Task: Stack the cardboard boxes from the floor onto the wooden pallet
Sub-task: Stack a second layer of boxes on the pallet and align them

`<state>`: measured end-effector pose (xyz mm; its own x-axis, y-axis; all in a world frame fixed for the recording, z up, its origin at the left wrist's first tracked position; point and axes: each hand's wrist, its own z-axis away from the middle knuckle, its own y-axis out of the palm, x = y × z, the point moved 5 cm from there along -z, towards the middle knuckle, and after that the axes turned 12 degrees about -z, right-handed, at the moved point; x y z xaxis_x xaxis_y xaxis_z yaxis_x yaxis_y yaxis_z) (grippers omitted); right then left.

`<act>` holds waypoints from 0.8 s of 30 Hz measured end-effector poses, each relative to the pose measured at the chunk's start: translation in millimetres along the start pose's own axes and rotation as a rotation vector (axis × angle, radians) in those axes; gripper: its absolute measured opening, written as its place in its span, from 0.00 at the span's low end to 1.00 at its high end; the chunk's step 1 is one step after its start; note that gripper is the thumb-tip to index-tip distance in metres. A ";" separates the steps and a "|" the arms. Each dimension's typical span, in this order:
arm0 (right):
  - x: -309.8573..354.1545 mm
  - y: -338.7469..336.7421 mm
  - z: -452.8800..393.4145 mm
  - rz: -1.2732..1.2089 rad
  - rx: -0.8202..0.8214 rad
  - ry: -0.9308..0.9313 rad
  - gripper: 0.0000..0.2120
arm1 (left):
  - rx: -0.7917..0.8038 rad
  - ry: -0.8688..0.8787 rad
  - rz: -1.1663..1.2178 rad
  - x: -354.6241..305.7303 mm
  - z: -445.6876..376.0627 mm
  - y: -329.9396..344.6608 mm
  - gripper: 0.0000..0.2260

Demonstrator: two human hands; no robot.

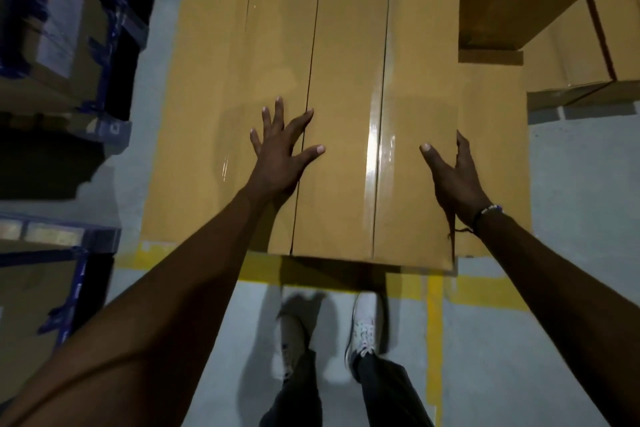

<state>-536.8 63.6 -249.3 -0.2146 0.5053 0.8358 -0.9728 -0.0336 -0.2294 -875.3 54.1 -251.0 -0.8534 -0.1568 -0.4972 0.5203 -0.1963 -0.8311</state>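
left: blue racking (114,45) with cartons | left hand (280,156) flat, fingers spread over seam beside taped cardboard box (346,135) | box on stack, near edge | right hand (453,177) cups right edge, thumb on top | judged stiff, bulky, tape slick; grip opposite side edges

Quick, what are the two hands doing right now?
Left hand: open, fingers spread flat on the box tops.
Right hand: gripping the right edge of the near cardboard box, thumb on top.
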 end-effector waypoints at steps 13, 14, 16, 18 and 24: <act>-45.4 -3.8 63.6 0.022 -0.103 -0.002 0.43 | 0.112 0.319 -0.185 14.6 91.3 4.2 0.44; -52.4 -4.7 69.7 0.021 -0.113 0.027 0.43 | 0.119 0.341 -0.195 17.6 105.4 5.4 0.45; -67.7 -7.0 80.9 0.000 -0.131 0.077 0.45 | 0.142 0.376 -0.219 22.9 126.8 8.5 0.48; -71.0 -5.8 97.7 -0.034 -0.144 0.098 0.43 | 0.172 0.410 -0.263 26.3 138.1 12.4 0.52; -82.2 -3.4 115.7 -0.120 -0.169 0.250 0.54 | 0.154 0.433 -0.301 27.1 138.6 14.9 0.47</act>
<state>-526.1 -77.6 -259.5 -0.0504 0.6942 0.7181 -0.9569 0.1724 -0.2339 -886.1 -87.2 -242.3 -0.8837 0.3347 -0.3271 0.2219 -0.3158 -0.9225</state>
